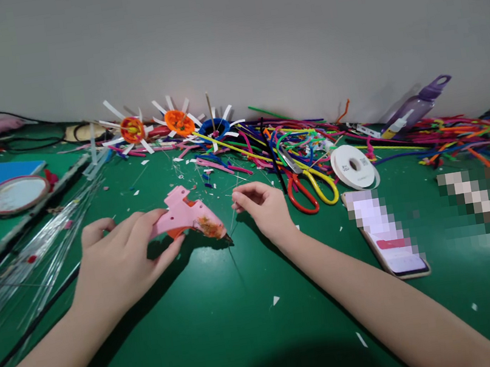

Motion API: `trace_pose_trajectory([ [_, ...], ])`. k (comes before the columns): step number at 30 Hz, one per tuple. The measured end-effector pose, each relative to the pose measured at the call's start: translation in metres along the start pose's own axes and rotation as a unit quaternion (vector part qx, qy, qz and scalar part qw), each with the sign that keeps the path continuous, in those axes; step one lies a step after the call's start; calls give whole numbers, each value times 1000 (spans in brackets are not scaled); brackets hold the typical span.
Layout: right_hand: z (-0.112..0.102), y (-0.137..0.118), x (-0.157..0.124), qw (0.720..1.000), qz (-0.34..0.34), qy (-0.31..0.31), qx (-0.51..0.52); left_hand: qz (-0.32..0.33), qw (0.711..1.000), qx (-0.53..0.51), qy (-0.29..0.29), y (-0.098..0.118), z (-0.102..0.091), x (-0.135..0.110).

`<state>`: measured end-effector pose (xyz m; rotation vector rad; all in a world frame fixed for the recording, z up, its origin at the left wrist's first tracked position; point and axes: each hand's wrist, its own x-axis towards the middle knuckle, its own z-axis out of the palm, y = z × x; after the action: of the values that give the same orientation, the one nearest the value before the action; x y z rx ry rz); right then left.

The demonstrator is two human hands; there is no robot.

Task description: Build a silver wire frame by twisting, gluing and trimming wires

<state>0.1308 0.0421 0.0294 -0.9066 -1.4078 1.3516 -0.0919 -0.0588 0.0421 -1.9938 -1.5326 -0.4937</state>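
Note:
My left hand [121, 260] is wrapped round the handle of a pink hot glue gun [182, 212]. The gun's dark nozzle points right and down, just above the green table, and brown residue stains its front. To the right of the nozzle, my right hand [268, 212] is closed in a pinch, thumb against fingertips. Thin strands show near those fingertips, but what they grip is too fine to make out. Scissors [304, 185] with one red and one yellow handle lie beyond my right hand.
Pipe cleaners [312, 136] are heaped along the wall, near wheel-like pieces [179, 123] with white strips. A ribbon spool [353, 167], a phone [388, 235] and a purple bottle [417, 105] are at right. Clear glue sticks or strips [47, 250] and a round lid [16, 194] lie left.

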Motion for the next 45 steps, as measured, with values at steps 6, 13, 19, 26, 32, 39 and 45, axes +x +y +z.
trace_pose_trajectory([
  [6, 0, -1, -1, 1000, 1, 3, -2, -37, 999, -25, -13, 1, -4, 1],
  [13, 0, 0, 0, 1000, -1, 0, 11, 1, 1000, 13, -3, -2, -1, 1],
  [19, 0, -1, 0, 1000, 2, -1, -5, 11, 1000, 18, -10, 1, -1, 2],
  [26, 1, -2, -1, 1000, 0, 3, -3, -26, 1000, -2, 0, 0, -3, 1],
  [32, 0, -1, -1, 1000, -5, 2, -7, -26, 1000, 3, -3, -2, -3, 1],
  [39, 0, 0, 0, 1000, -3, 3, -6, -22, 1000, 15, -14, -3, -1, 0],
  [45, 0, 0, 0, 1000, -2, 3, -5, -4, 999, 30, -12, -1, -1, 2],
])
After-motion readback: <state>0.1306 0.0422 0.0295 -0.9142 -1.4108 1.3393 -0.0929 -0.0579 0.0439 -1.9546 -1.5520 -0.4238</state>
